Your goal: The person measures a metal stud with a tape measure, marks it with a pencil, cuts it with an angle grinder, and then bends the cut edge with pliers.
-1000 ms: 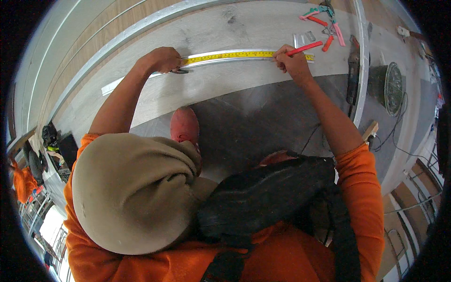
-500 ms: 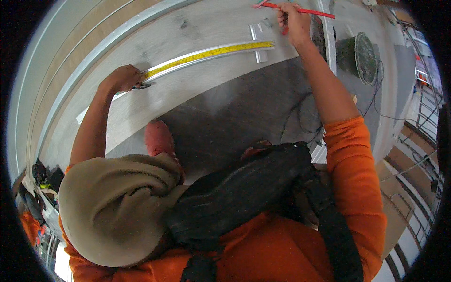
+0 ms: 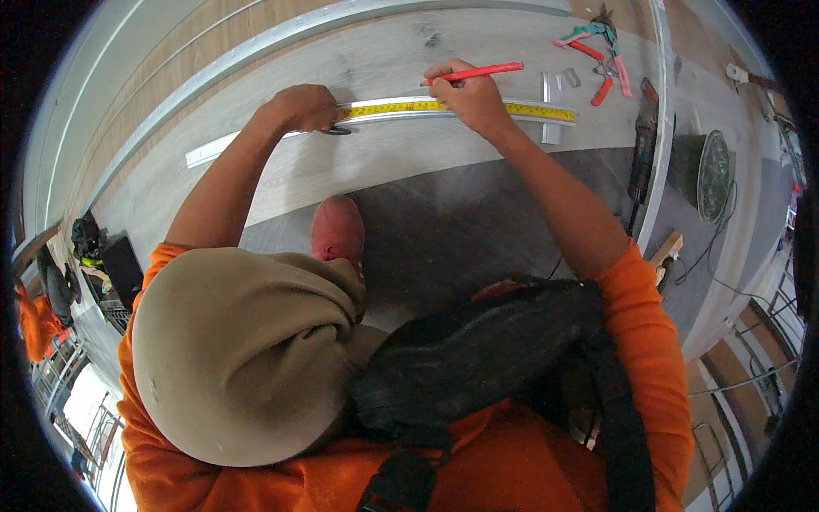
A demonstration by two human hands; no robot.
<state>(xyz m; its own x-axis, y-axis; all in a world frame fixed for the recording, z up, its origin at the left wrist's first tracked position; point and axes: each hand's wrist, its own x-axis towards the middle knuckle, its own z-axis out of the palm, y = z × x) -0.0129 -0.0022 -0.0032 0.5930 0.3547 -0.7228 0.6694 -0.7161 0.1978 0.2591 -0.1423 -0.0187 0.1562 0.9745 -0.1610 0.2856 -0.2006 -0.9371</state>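
Observation:
My left hand [image 3: 305, 108] is closed at the left end of a yellow tape measure [image 3: 392, 108], its case hidden under the fingers; a small dark part shows below them. The blade is drawn out to the right along a long silvery metal profile [image 3: 209, 152] lying on the floor. In my right hand [image 3: 471, 101] is a red pencil [image 3: 490, 70], gripped with its tip pointing left. That hand rests over the middle of the blade, hiding part of it. Beyond the hand, a short metal piece [image 3: 548, 132] lies crosswise at the profile's right end.
Green-and-red-handled snips [image 3: 597, 31] and red-handled pliers [image 3: 607, 77] lie at the far right. A dark power tool [image 3: 644, 145] sits against a metal rail [image 3: 664, 111], with a bucket [image 3: 712, 175] and cable beyond. Another long rail [image 3: 281, 41] curves along the far side. My red shoe [image 3: 337, 226] is below.
My right hand has come left and nearer with the pencil, from beside the tools to over the tape. The view has shifted left, so the floor items appear further right.

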